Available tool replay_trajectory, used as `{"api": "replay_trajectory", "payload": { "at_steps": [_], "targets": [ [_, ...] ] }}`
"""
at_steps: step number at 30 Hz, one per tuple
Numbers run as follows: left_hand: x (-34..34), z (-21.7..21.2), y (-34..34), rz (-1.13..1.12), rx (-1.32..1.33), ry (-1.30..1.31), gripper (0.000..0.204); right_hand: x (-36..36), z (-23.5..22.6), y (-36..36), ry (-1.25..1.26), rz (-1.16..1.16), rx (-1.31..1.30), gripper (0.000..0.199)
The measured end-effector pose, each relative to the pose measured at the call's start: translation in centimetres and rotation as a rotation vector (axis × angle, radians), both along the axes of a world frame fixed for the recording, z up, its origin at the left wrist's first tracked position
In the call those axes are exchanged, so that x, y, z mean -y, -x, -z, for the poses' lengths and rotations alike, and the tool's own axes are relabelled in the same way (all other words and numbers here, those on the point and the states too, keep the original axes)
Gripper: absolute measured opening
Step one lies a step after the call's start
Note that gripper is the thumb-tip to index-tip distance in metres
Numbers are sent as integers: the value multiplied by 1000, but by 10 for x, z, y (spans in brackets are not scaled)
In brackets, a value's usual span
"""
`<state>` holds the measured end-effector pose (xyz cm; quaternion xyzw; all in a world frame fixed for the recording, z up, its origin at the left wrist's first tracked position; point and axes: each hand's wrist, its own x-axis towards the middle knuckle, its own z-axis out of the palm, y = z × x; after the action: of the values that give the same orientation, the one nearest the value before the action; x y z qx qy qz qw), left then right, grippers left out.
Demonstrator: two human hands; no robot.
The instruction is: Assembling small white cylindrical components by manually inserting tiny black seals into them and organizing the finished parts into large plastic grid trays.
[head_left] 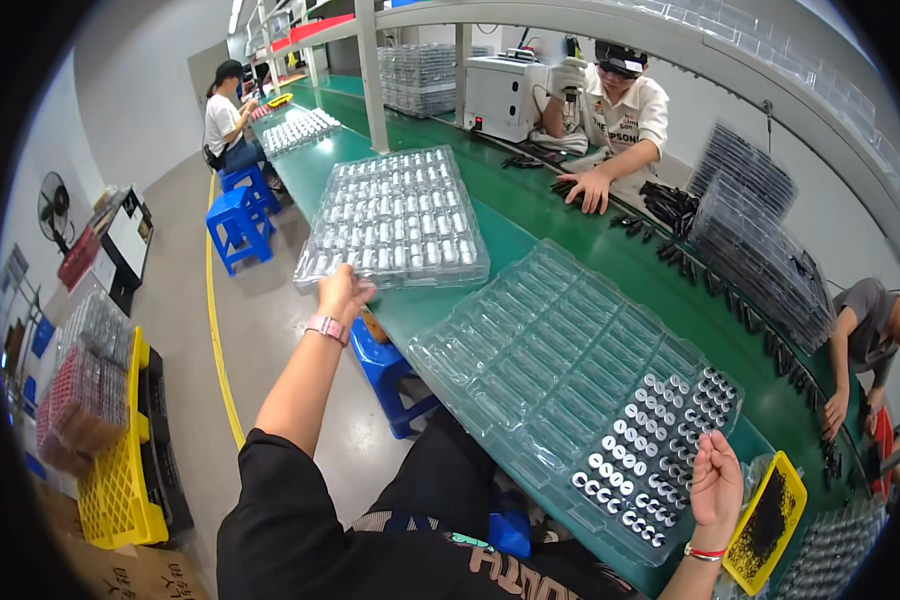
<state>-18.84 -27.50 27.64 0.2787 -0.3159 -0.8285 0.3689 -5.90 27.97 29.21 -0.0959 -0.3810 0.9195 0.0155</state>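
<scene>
My left hand grips the near edge of a clear plastic tray on the left. Rows of small white cylindrical parts fill that tray. In front of me, a second clear blister tray lies on the green bench, its left and middle pockets without parts. Small white-topped and black parts stand in rows at its right end. Over those rows, near the tray's right edge, is my right hand, fingers bunched and curled. Whatever may be between its fingertips is too small to make out.
A yellow basket of small black pieces sits beside my right hand. Across the green bench, a person handles black parts, which line the bench. Stacked trays stand far right. Blue stools are by the near edge.
</scene>
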Motion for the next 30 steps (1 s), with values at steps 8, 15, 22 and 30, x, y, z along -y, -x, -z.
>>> {"api": "replay_trajectory", "payload": {
  "at_steps": [8,15,22,30],
  "targets": [
    [98,27,-40,129,57,35,54,-1,-2,2,-28,42,5,25],
    [125,33,-46,208,90,54,48,-8,14,6,-58,65,27,26],
    [8,42,-65,390,162,96,48,-3,9,8,-75,121,59,26],
    [22,34,-57,391,175,90,47,-2,-3,1,-28,36,-5,25]
  ]
}}
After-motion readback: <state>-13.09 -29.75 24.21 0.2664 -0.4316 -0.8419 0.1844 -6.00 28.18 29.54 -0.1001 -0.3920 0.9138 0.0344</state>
